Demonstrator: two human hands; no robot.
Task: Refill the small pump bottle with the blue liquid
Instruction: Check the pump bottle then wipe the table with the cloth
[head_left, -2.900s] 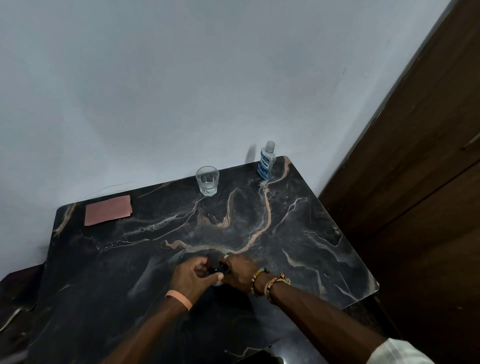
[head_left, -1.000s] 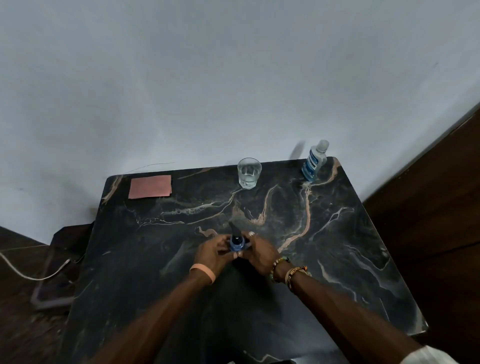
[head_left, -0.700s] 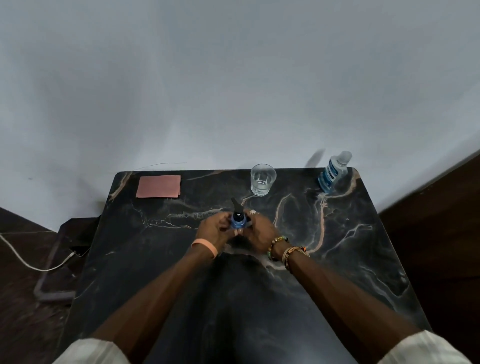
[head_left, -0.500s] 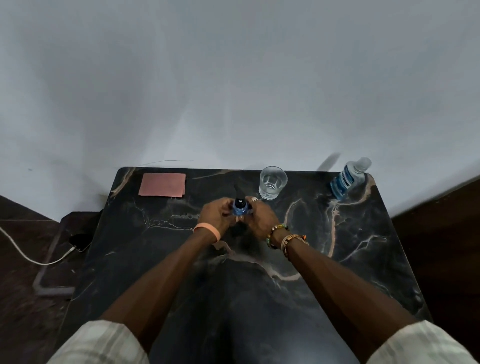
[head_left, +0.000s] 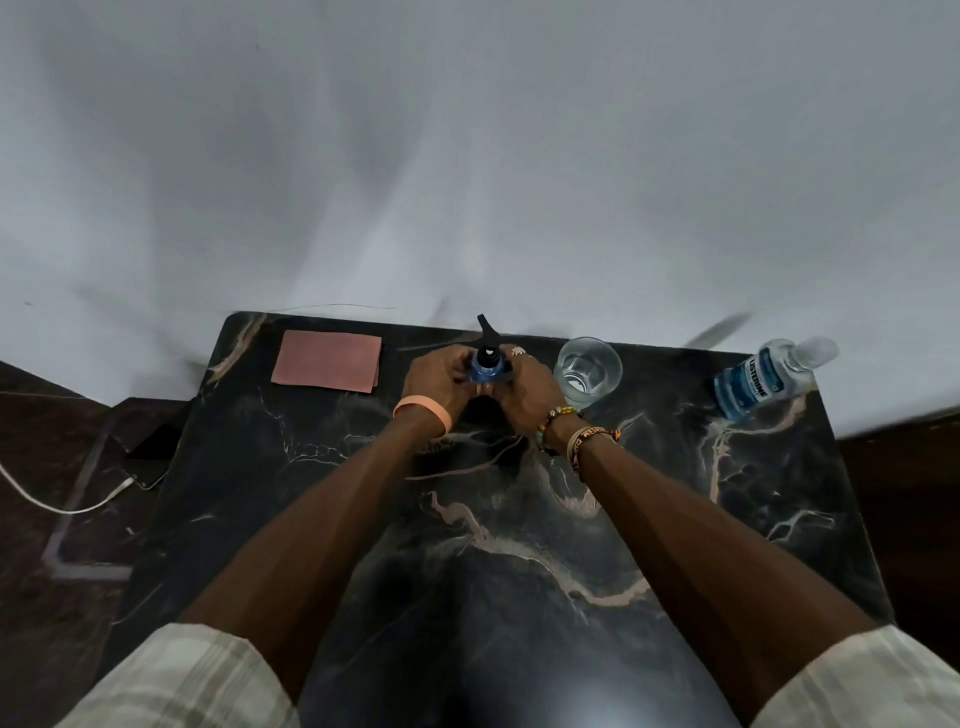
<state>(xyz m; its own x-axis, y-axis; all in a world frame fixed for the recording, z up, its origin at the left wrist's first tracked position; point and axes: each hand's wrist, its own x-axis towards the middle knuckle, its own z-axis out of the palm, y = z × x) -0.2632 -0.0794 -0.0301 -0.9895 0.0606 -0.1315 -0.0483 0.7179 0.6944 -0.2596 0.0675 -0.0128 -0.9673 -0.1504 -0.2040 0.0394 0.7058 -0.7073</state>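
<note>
Both hands, left hand (head_left: 439, 375) and right hand (head_left: 524, 384), clasp the small pump bottle (head_left: 487, 362) near the counter (head_left: 519, 519) far edge, arms outstretched.

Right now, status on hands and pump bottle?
Left hand and right hand both clasp small pump bottle, upright, pump on. Mouthwash bottle untouched, far right. Glass close beside right hand.

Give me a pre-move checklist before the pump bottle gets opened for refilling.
1. Pump bottle held by both hands, left hand and right hand: ok.
2. Pump bottle upright: ok.
3. Pump head already loosened: cannot tell.
4. Blue liquid bottle on the table, to the right: ok.
5. Its cap off: cannot tell.
6. Glass clear of the right hand: not ok, very close.
</note>
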